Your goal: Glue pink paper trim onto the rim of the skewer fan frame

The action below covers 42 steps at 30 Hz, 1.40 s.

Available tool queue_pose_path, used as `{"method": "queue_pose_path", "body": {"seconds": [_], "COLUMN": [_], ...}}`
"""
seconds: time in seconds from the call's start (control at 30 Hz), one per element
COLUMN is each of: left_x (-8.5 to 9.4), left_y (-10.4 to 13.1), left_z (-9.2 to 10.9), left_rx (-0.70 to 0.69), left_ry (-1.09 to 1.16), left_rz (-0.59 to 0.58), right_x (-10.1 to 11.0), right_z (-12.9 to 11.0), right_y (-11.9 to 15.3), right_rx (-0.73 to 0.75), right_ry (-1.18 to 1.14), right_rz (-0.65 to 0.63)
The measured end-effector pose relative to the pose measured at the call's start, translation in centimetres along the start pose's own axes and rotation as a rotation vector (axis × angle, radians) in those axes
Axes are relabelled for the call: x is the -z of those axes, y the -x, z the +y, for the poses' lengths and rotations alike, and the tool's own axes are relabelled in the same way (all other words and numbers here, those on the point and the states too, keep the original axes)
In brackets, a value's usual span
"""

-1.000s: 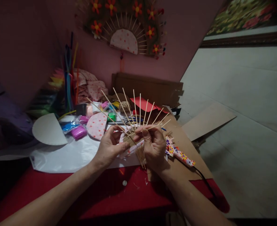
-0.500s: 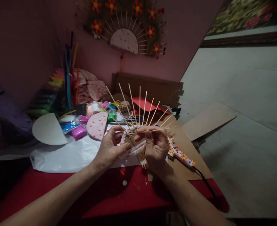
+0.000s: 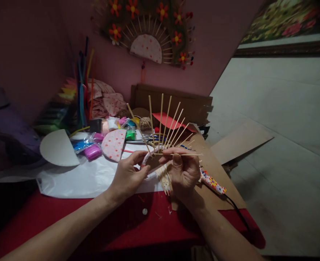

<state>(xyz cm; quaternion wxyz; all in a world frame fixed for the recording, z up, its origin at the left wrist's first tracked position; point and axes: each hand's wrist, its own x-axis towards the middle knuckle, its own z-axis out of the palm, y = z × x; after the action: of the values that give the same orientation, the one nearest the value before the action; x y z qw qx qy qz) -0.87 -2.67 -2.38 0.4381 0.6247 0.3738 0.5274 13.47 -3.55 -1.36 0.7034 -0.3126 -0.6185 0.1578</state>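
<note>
While left hand [image 3: 131,170] steadies: half-round base [image 3: 153,165] gripped at edge.
Right hand [image 3: 185,168]: pinches single stick [image 3: 192,154].
Stick fan [image 3: 161,123]: apparently mid-assembly.
Next move: probably careful aligning.

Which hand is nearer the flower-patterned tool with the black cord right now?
Right. The right hand, holding a thin stick, is close beside the flower-patterned tool, on its left; the left hand is farther left, gripping the half-round piece.
</note>
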Motion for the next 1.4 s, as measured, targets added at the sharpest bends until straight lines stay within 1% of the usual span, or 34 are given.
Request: {"method": "queue_pose_path", "body": {"seconds": [0.1, 0.2, 0.3, 0.37, 0.53, 0.63, 0.73, 0.87, 0.93, 0.97, 1.03, 1.13, 1.2, 1.3, 1.4], "left_x": [0.1, 0.2, 0.4, 0.6, 0.9, 1.1, 1.2, 1.2, 1.2, 1.2, 1.3, 1.5, 1.7, 2.0, 2.1], "left_y": [0.0, -0.1, -0.1, -0.1, -0.2, -0.2, -0.3, -0.3, -0.3, -0.4, -0.5, -1.0, -1.3, -1.6, -1.7], "left_z": [0.1, 0.3, 0.3, 0.2, -0.2, -0.4, -0.7, -0.6, -0.2, 0.0, 0.3, 0.6, 0.5, 0.0, -0.3], "left_rx": [-0.096, -0.199, -0.242, -0.270, -0.393, -0.401, -0.385, -0.359, -0.309, -0.263, -0.130, 0.092, 0.180, 0.231, 0.249], "left_ry": [-0.123, -0.275, -0.346, -0.388, -0.558, -0.624, -0.631, -0.507, -0.404, -0.342, -0.180, 0.136, 0.324, 0.486, 0.547], "left_rz": [0.087, 0.131, 0.163, 0.170, 0.171, 0.169, 0.156, 0.178, 0.189, 0.194, 0.196, 0.177, 0.158, 0.138, 0.123], "right_x": [0.1, 0.2, 0.2, 0.1, 0.0, -0.1, -0.1, 0.0, 0.1, 0.1, 0.3, 0.5, 0.6, 0.7, 0.8], "right_z": [0.1, 0.0, -0.1, -0.1, 0.3, 0.5, 0.8, 1.0, 1.0, 1.0, 0.9, 0.9, 0.9, 1.0, 1.0], "right_y": [0.1, 0.2, 0.3, 0.4, 0.7, 1.0, 1.3, 1.4, 1.3, 1.3, 1.3, 1.3, 1.4, 1.7, 2.1], "right_rx": [-0.002, 0.010, 0.017, 0.028, 0.046, 0.068, 0.097, 0.111, 0.113, 0.115, 0.120, 0.148, 0.179, 0.222, 0.236], "right_ry": [-0.027, -0.021, 0.005, 0.011, 0.021, 0.017, 0.011, 0.022, 0.023, 0.023, 0.027, 0.039, 0.042, 0.044, 0.059], "right_rz": [0.005, 0.004, -0.001, 0.001, 0.004, 0.000, -0.019, -0.044, -0.062, -0.073, -0.095, -0.105, -0.110, -0.136, -0.180]}}
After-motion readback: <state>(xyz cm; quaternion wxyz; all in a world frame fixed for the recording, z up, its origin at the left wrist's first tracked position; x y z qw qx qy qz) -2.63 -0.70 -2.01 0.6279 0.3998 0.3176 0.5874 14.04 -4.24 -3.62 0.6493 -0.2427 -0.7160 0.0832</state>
